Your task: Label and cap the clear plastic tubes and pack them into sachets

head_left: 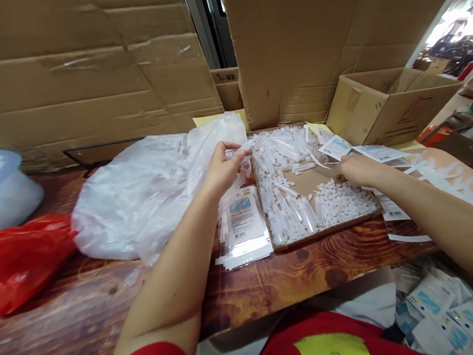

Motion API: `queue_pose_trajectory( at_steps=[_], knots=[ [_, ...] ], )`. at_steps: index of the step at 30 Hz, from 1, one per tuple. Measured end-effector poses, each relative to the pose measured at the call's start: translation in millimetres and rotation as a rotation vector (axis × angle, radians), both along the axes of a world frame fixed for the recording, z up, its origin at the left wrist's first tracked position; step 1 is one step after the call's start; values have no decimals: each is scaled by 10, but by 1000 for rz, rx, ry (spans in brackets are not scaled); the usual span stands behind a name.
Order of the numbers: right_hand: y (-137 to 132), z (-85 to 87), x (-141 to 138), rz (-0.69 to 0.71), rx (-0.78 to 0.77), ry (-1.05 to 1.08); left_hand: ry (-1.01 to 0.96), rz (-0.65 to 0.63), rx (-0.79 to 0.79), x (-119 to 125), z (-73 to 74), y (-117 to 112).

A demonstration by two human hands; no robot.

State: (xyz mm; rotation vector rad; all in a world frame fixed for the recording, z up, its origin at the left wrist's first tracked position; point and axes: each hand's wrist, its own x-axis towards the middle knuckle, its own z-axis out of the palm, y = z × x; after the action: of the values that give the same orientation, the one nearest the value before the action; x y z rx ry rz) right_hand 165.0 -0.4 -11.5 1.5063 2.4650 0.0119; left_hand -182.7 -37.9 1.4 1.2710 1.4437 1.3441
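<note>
My left hand [222,167] is raised over the table with its fingers pinched on a small clear plastic tube [243,149]. My right hand [354,170] reaches into a flat cardboard tray [303,180], fingers curled down among small white caps [340,200]; what they hold is hidden. The tray carries several clear tubes [279,151] and the pile of caps. A stack of printed clear sleeves [243,226] lies just left of the tray, under my left wrist.
A big crumpled clear plastic bag [142,191] and a red bag [20,262] lie left on the wooden table [271,285]. Cardboard sheets stand behind, an open carton [383,104] at the right. Loose labels [377,151] and packed sleeves [446,305] lie at right.
</note>
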Motion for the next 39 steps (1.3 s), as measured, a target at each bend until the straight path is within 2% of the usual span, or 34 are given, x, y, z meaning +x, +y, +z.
queue_pose_trajectory(
  at_steps=[4, 6, 8, 12, 13, 15, 20, 26, 30, 35, 39],
  knots=[
    [-51, -34, -27, 45, 29, -4, -48, -115, -27, 71, 6, -47],
    [-72, -19, -74, 64, 66, 100, -94, -228, -48, 128, -7, -74],
    [-125, 19, -159, 62, 131, 431, -139, -354, -51, 192, -19, -105],
    [-337, 106, -463, 43, 210, 1394, -215, -514, -24, 315, -5, -177],
    [-391, 118, -553, 51, 207, 1538, -232, -529, -21, 340, 6, -196],
    [-471, 119, -721, 74, 193, 1693, -253, -534, -17, 382, 27, -234],
    [-507, 16, -909, 114, 122, 1726, -244, -574, -11, 448, 30, -290],
    [-566, -96, -814, 144, 236, 1603, -75, -584, 4, 480, -41, -322],
    [-602, -112, -769, 1, 21, 1479, -13, -577, 30, 508, -33, -353],
    [-620, -72, -753, 68, 44, 1422, -38, -597, -13, 572, -32, -364],
    [-635, -44, -744, 13, -58, 1320, -35, -609, -50, 590, -63, -354]
  ],
)
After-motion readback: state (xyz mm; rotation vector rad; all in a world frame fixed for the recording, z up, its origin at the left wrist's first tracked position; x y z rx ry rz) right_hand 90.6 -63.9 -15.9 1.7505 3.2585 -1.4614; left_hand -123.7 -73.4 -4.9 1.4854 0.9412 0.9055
